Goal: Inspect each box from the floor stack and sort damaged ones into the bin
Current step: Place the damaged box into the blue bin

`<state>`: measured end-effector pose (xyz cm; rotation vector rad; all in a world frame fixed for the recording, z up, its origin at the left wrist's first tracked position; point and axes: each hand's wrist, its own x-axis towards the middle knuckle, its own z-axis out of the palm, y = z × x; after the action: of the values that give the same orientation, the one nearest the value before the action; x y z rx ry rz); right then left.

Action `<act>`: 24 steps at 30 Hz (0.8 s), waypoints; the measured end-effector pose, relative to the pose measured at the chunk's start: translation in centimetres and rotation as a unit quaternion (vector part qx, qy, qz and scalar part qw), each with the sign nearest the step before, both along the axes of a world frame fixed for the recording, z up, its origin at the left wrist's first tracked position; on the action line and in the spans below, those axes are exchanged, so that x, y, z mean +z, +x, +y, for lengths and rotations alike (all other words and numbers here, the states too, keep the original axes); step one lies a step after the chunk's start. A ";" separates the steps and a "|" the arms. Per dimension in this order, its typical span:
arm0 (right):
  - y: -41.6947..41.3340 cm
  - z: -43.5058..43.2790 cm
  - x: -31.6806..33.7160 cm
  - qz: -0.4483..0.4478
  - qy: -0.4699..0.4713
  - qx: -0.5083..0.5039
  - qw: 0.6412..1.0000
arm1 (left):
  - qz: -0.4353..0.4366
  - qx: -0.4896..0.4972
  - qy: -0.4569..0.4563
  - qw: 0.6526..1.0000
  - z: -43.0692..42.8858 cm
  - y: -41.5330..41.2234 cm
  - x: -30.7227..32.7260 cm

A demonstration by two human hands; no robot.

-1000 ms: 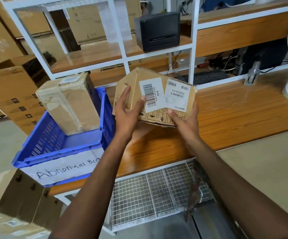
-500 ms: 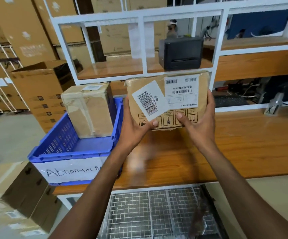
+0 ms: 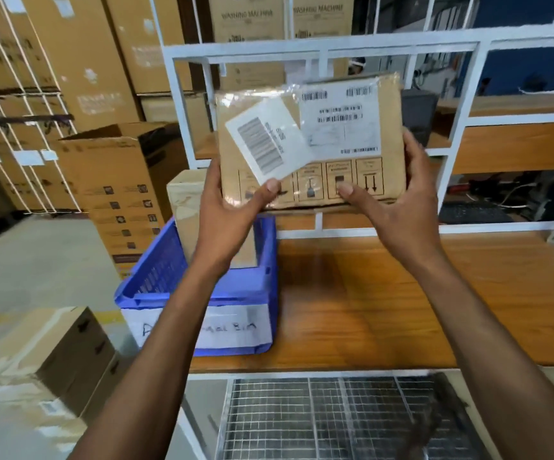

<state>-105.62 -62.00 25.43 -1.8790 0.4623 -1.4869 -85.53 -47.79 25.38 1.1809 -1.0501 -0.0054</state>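
A stack of boxes [image 3: 46,356] sits on the floor at the left. The blue bin [image 3: 161,273] on the surface [image 3: 401,293] already has one taped box [image 3: 186,207] in it. Above its right rim, the left hand [image 3: 229,210] grips the held box [image 3: 312,144] at its lower left corner, thumb in front. The right hand [image 3: 398,200] clasps the lower right corner likewise. The film wrap [image 3: 255,94] looks slick, though blur hides detail. With so low a grip, the box could tip forward and drop.

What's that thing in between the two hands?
A cardboard box with white labels, gripped by the left hand and right hand; the head view shows it.
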 end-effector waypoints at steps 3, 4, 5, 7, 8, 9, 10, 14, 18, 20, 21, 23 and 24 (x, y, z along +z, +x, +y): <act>3.2 2.8 1.8 0.004 -0.008 0.019 1.000 | 0.004 0.001 -0.006 1.000 2.7 3.7 1.9; 4.4 3.6 2.3 0.006 -0.007 0.023 1.000 | 0.009 0.004 -0.012 1.000 3.5 5.1 2.5; 5.6 4.5 2.7 0.004 -0.007 0.026 1.000 | 0.015 0.008 -0.017 1.000 4.4 6.4 3.0; 8.0 6.1 3.3 -0.003 -0.007 0.030 1.000 | 0.029 0.019 -0.033 0.999 6.1 9.1 3.8; 9.3 6.9 3.4 -0.006 -0.008 0.030 0.999 | 0.036 0.027 -0.038 0.998 6.8 10.4 4.0; 10.5 7.6 3.4 -0.007 -0.010 0.031 0.999 | 0.043 0.032 -0.038 0.998 7.5 11.6 4.2; 11.8 8.2 3.3 -0.011 -0.008 0.031 0.999 | 0.048 0.037 -0.035 0.998 8.1 12.9 4.3; 16.4 9.4 2.3 -0.003 0.015 0.027 1.000 | 0.068 0.043 0.014 0.997 9.3 17.5 3.6; 20.5 8.9 0.6 0.037 0.044 0.029 0.998 | 0.065 0.060 0.068 0.994 9.5 21.6 1.5; 22.2 8.5 -0.6 0.067 0.049 0.026 0.996 | 0.068 0.069 0.088 0.991 9.3 23.3 0.3; 22.9 8.1 -1.3 0.080 0.047 0.021 0.995 | 0.069 0.067 0.097 0.991 9.1 23.8 -0.2; 24.1 7.2 -2.6 0.093 0.050 0.021 0.994 | 0.078 0.051 0.116 0.989 8.6 25.0 -1.5; 24.7 6.7 -3.2 0.100 0.051 0.025 0.993 | 0.084 0.041 0.125 0.988 8.2 25.4 -2.0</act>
<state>-80.96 -55.32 22.28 -1.9517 0.5683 -1.2249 -60.10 -39.56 23.35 1.4239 -0.8693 -0.1739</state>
